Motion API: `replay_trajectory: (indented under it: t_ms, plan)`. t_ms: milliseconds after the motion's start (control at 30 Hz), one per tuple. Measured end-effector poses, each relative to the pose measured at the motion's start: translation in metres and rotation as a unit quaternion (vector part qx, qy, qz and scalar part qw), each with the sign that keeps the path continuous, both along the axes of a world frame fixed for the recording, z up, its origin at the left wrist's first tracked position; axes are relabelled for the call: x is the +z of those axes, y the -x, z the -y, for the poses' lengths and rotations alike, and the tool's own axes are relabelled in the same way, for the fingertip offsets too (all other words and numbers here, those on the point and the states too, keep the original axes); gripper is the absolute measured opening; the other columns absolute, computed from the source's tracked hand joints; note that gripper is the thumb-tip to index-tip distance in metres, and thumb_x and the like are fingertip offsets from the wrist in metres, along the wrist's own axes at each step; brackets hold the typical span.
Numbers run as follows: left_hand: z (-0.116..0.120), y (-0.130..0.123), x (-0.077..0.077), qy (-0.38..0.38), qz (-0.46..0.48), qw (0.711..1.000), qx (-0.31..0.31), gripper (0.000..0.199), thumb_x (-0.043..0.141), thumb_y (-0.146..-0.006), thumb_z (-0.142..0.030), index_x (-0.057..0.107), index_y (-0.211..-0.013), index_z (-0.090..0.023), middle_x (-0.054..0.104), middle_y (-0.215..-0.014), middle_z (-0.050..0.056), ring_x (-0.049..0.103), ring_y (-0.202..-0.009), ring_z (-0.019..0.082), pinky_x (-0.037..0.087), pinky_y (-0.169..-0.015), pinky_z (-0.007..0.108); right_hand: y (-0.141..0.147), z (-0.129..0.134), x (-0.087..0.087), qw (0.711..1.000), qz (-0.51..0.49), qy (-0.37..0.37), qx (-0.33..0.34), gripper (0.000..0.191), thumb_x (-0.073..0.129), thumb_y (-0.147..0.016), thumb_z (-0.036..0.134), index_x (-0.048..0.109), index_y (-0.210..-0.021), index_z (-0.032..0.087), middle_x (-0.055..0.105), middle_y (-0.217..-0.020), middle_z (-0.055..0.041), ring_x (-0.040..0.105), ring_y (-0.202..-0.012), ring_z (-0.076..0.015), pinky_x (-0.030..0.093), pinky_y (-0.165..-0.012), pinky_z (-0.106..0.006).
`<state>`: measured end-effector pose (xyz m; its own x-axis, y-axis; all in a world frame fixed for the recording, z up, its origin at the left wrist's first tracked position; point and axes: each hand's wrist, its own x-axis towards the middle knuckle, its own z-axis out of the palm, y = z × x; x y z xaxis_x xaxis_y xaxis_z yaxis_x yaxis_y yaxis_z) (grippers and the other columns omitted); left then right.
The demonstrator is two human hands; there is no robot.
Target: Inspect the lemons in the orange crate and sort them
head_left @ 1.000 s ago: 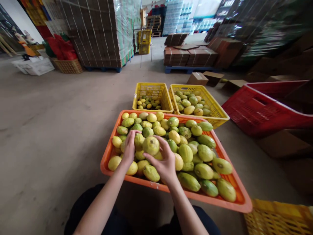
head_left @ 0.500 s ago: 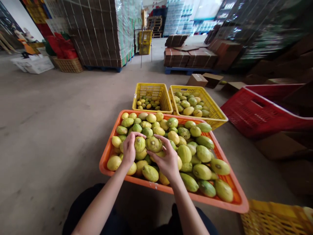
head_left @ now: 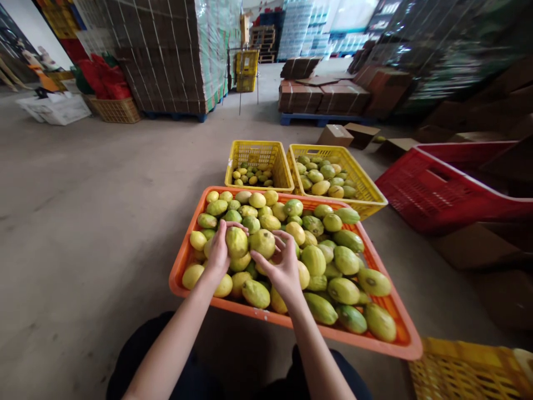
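Note:
My left hand (head_left: 217,253) is curled around a yellow-green lemon (head_left: 236,243), its fingers behind and thumb side hidden in part. Right beside it, my right hand (head_left: 285,264) holds a second, greener lemon (head_left: 262,244) between thumb and fingers, its stem-end spot turned up. The two lemons nearly touch. Both hands are over a shallow orange crate (head_left: 183,258) filled with lemons that range from yellow to green, such as a large green one (head_left: 321,309) near the front rim.
Behind the orange crate stand two yellow crates, a left one (head_left: 276,158) and a right one (head_left: 366,186), with more lemons inside. A red crate (head_left: 416,189) is at the right. A yellow crate (head_left: 466,361) lies low at front right. Cardboard boxes (head_left: 335,135) sit farther back.
Both lemons have been turned in my hands, showing other sides. My right fingers have loosened and shifted slightly right around its lemon.

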<state>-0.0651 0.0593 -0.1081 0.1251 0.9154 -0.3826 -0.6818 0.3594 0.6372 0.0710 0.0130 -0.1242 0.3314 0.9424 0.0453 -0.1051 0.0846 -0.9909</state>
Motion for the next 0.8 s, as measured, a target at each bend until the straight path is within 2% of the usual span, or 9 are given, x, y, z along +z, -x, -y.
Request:
replay_trajectory:
  t_ms: [100,200,300,400,500,633,800]
  plan:
    - [-0.005,-0.002,0.007,0.064,0.029,0.998,0.009,0.035,0.055,-0.103,-0.053,0.072,-0.105,-0.022,0.078,-0.101,0.008,0.075,-0.109,0.03,0.06,-0.099,0.043,0.004,-0.002,-0.001,0.996,-0.064,0.064,-0.028,0.061,0.094,-0.064,0.05,0.055,-0.105,0.029,0.077,-0.102,-0.0021,0.077,-0.096,-0.0268,0.068,-0.082,-0.042]
    - [-0.006,-0.001,0.013,0.128,0.045,0.991,-0.018,0.028,0.048,-0.104,-0.036,0.069,-0.112,-0.019,0.077,-0.103,0.01,0.074,-0.113,0.029,0.06,-0.1,0.043,0.005,-0.007,-0.001,0.979,-0.142,0.144,-0.031,0.054,0.092,-0.067,0.057,0.058,-0.098,0.028,0.076,-0.099,-0.0031,0.077,-0.097,-0.0298,0.071,-0.071,-0.043]
    - [-0.007,0.001,0.016,0.159,0.039,0.986,-0.035,0.023,0.047,-0.102,-0.023,0.065,-0.116,-0.017,0.075,-0.103,0.009,0.074,-0.112,0.026,0.061,-0.1,0.041,0.004,-0.012,-0.002,0.959,-0.216,0.182,0.0,0.044,0.088,-0.07,0.056,0.064,-0.092,0.026,0.077,-0.1,-0.0048,0.077,-0.096,-0.0296,0.071,-0.066,-0.042]
    - [-0.007,0.003,0.015,0.18,0.047,0.982,-0.026,0.023,0.049,-0.102,-0.025,0.064,-0.118,-0.017,0.075,-0.101,0.009,0.075,-0.106,0.027,0.064,-0.096,0.042,0.002,-0.015,-0.004,0.949,-0.251,0.183,0.057,0.038,0.08,-0.076,0.056,0.069,-0.095,0.025,0.079,-0.094,-0.0061,0.079,-0.093,-0.0295,0.069,-0.069,-0.043]
    - [-0.006,0.006,0.012,0.17,0.075,0.982,-0.018,0.026,0.052,-0.099,-0.026,0.065,-0.119,-0.017,0.076,-0.102,0.011,0.077,-0.102,0.029,0.065,-0.093,0.046,0.001,-0.016,-0.005,0.949,-0.25,0.17,0.093,0.035,0.075,-0.077,0.055,0.07,-0.093,0.024,0.079,-0.087,-0.0083,0.079,-0.093,-0.0332,0.067,-0.07,-0.047]
    - [-0.005,0.009,0.011,0.161,0.094,0.982,0.0,0.029,0.057,-0.095,-0.025,0.066,-0.122,-0.017,0.076,-0.095,0.008,0.078,-0.095,0.028,0.067,-0.09,0.047,0.003,-0.013,-0.003,0.948,-0.273,0.151,0.066,0.03,0.075,-0.069,0.049,0.066,-0.086,0.026,0.079,-0.088,-0.0079,0.078,-0.098,-0.037,0.068,-0.073,-0.05]
    - [-0.001,0.003,0.015,0.164,0.073,0.984,-0.004,0.027,0.058,-0.102,-0.035,0.069,-0.119,-0.017,0.075,-0.083,0.006,0.079,-0.087,0.026,0.067,-0.085,0.04,0.009,-0.012,0.0,0.952,-0.268,0.141,0.043,0.038,0.076,-0.071,0.058,0.068,-0.087,0.024,0.076,-0.08,-0.0054,0.079,-0.092,-0.0342,0.066,-0.065,-0.042]
